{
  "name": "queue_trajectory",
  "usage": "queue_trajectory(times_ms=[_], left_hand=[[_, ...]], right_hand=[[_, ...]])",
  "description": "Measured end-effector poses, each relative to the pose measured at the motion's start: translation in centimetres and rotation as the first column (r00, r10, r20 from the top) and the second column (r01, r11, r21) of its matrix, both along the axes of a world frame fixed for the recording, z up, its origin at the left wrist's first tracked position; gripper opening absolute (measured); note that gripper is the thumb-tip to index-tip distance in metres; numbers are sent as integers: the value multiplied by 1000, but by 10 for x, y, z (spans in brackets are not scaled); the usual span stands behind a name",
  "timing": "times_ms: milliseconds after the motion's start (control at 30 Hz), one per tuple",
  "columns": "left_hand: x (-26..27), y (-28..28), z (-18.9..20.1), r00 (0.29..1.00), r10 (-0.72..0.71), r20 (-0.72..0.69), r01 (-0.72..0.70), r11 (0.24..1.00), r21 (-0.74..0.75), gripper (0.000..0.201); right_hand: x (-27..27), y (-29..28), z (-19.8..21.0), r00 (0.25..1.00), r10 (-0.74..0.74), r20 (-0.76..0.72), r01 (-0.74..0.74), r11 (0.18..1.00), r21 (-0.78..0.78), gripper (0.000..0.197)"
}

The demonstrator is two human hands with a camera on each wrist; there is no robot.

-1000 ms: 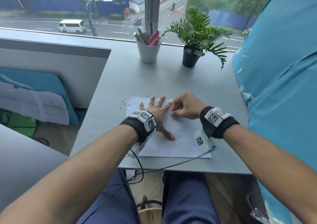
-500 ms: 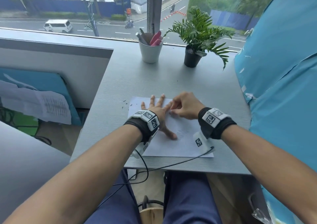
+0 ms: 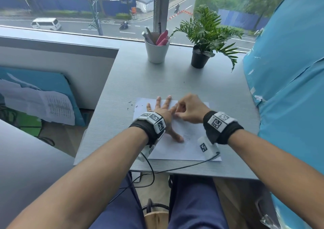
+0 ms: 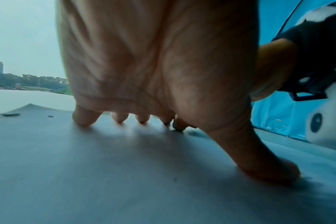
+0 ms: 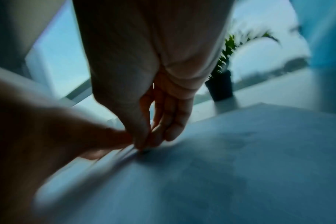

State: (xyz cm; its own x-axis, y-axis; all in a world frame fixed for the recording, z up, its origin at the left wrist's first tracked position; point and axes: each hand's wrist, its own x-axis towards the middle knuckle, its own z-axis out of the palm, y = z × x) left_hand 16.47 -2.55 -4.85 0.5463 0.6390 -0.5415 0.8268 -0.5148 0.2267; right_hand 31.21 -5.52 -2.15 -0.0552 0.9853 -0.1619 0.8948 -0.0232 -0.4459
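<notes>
A white sheet of paper (image 3: 175, 150) lies on the grey desk (image 3: 175, 78) near its front edge. My left hand (image 3: 162, 108) presses flat on the sheet with its fingers spread, and the fingertips (image 4: 82, 119) and thumb touch the paper (image 4: 125, 174). My right hand (image 3: 189, 109) sits right beside the left index finger with its fingers curled. In the right wrist view my right hand (image 5: 144, 141) pinches a small dark object (image 5: 145, 150) against the paper. The picture is blurred, so I cannot tell what the object is.
A white cup of pens (image 3: 157, 51) and a potted plant (image 3: 201, 53) stand at the back by the window. Blue covered bulk (image 3: 289, 71) borders the desk's right side and a partition (image 3: 61, 67) its left. Dark specks (image 3: 130, 104) lie beside the paper. A cable (image 3: 175, 167) crosses the front edge.
Both hands keep their places on the paper. Only the head view has shifted a little.
</notes>
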Motion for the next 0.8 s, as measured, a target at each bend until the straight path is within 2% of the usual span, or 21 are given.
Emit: queue_trajectory(times_ms=[100, 133, 233, 267, 400, 467, 533, 600, 700, 800], left_hand=[[0, 0, -3, 1000, -1, 22, 0, 1000, 13, 152], [0, -1, -3, 1000, 2, 23, -2, 1000, 17, 153], [0, 0, -3, 1000, 5, 15, -5, 1000, 7, 153], [1, 0, -3, 1000, 5, 19, -5, 1000, 9, 154], [-2, 0, -6, 998, 28, 48, -29, 999, 28, 158], [-3, 1, -7, 998, 40, 55, -43, 998, 48, 159], [-2, 2, -6, 997, 53, 49, -56, 997, 58, 159], [0, 4, -3, 997, 69, 18, -70, 995, 65, 157], [0, 7, 4, 997, 39, -59, -28, 985, 167, 150], [-7, 10, 10, 997, -28, -75, 45, 971, 237, 142]], right_hand=[[19, 10, 4, 982, -186, -11, 187, 981, 55, 14], [19, 11, 5, 979, -206, -11, 206, 977, 57, 13], [0, 4, 0, 998, -47, 37, 48, 999, -17, 10], [0, 3, 0, 998, -46, 36, 46, 999, -22, 11], [25, 11, 12, 952, -305, 23, 302, 949, 88, 10], [18, 1, 14, 955, -296, 9, 295, 954, 53, 10], [3, -16, 9, 974, -220, 53, 223, 973, -67, 9], [-3, -28, -1, 970, -230, 74, 239, 959, -150, 18], [-1, -22, -6, 939, -308, 154, 327, 938, -115, 27], [6, -9, 0, 922, -333, 197, 356, 929, -100, 33]])
